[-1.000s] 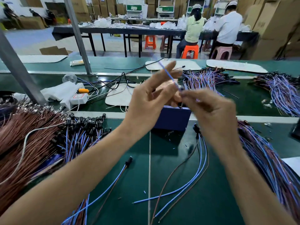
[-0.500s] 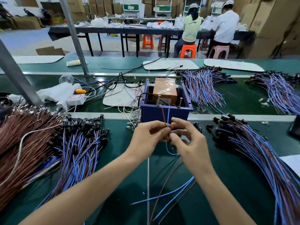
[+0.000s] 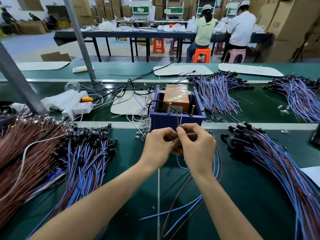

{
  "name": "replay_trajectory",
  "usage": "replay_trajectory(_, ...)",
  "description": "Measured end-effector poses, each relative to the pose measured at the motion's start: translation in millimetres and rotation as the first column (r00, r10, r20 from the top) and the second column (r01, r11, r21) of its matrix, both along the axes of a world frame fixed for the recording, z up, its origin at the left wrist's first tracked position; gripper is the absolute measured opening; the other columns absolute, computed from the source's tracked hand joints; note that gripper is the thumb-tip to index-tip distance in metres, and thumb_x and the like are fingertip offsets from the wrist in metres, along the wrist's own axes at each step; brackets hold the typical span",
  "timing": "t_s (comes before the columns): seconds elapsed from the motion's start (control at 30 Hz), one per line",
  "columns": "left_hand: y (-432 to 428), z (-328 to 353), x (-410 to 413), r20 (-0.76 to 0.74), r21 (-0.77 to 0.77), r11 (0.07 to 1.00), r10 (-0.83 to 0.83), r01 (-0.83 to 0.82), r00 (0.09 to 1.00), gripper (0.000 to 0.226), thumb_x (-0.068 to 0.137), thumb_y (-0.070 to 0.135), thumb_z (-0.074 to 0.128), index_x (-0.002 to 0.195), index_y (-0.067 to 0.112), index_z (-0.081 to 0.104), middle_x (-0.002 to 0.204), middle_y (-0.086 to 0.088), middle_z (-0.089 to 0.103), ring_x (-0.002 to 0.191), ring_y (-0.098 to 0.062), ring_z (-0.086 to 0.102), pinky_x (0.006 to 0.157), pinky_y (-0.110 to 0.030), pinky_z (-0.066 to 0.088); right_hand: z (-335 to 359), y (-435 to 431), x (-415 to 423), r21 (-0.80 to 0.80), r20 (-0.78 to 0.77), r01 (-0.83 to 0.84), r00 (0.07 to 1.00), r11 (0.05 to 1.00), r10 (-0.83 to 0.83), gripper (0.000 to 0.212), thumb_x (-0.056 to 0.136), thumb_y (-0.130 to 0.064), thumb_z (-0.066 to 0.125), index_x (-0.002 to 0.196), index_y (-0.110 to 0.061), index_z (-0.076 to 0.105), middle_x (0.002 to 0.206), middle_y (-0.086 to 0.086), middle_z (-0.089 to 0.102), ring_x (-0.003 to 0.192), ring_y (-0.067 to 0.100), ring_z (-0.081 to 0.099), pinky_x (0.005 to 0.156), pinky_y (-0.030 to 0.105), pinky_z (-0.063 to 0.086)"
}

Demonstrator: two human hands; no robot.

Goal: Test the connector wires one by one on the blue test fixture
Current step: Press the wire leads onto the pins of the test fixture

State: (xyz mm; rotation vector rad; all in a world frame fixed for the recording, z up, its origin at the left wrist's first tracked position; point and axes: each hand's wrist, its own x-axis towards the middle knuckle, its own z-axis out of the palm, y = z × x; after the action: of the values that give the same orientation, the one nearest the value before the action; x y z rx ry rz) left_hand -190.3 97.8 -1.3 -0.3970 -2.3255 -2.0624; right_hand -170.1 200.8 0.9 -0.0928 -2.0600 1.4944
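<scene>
Since the two lead ends of the connector wire stand up out of the fingertips, the coming move turns on what lies just beyond and above them: the blue test fixture, whose front wall sits directly past the knuckles. Both grips are closed on the wire. The left hand curls in and appears to pinch it lower down, while the right hand pinches it between thumb and forefinger just below the tips, so the right is nearer the contacts. The wire's long axis runs up and away, brown lead beside blue, toward the upright screws inside the box. Whether the tips touch them I cannot tell. The rest trails back over the green worktop toward the person.
</scene>
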Motion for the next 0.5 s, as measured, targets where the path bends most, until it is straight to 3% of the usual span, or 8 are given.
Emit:
replay_trajectory(0.13, 0, -1, -1, 0.012, -0.013, 1.0, 0.011, -0.01, 1.0, 0.018, 0.084, 0.007, 0.069, 0.068, 0.012, 0.064, 0.056, 0.0, 0.067, 0.053, -0.019, 0.066, 0.052, -0.026, 0.055, 1, 3, -2, -0.11, 0.044, -0.049, 0.998, 0.993, 0.054, 0.019, 0.085, -0.017, 0.069, 0.072, -0.03, 0.066, 0.065, -0.014, 0.068, 0.063, 0.0, 0.062, 0.062, 0.011, 0.046)
replay_trajectory(0.27, 2, -4, -4, 0.003, -0.04, 0.999, 0.032, -0.032, 0.999, 0.019, 0.085, 0.007, 0.068, 0.067, 0.01, 0.063, 0.052, 0.001, 0.064, 0.048, -0.018, 0.063, 0.048, -0.024, 0.052, 0, 3, -3, -0.073, 0.05, -0.04, 0.998, 0.997, 0.044, 0.02, 0.084, -0.02, 0.07, 0.072, -0.035, 0.064, 0.068, -0.02, 0.068, 0.066, 0.0, 0.063, 0.072, 0.018, 0.048)
replay_trajectory(0.4, 3, -3, -6, 0.024, -0.002, 1.0, 0.001, -0.001, 1.0, 0.013, 0.086, 0.011, 0.068, 0.073, 0.008, 0.068, 0.058, -0.003, 0.066, 0.052, -0.019, 0.065, 0.051, -0.025, 0.053, -1, 7, -6, -0.057, 0.029, 0.035, 0.999, 0.998, -0.034, 0.017, 0.084, -0.018, 0.07, 0.073, -0.031, 0.067, 0.061, -0.018, 0.066, 0.064, 0.001, 0.064, 0.065, 0.01, 0.047)
replay_trajectory(0.5, 4, -2, -11, 0.031, 0.014, 0.999, 0.031, -0.032, 0.999, 0.016, 0.089, 0.012, 0.064, 0.074, 0.008, 0.067, 0.059, -0.005, 0.061, 0.047, -0.018, 0.063, 0.049, -0.025, 0.054, -2, 15, -14, -0.225, 0.107, 0.078, 0.993, 0.971, -0.055, 0.019, 0.085, -0.017, 0.067, 0.07, -0.028, 0.067, 0.059, -0.007, 0.068, 0.061, 0.017, 0.068, 0.067, 0.032, 0.055)
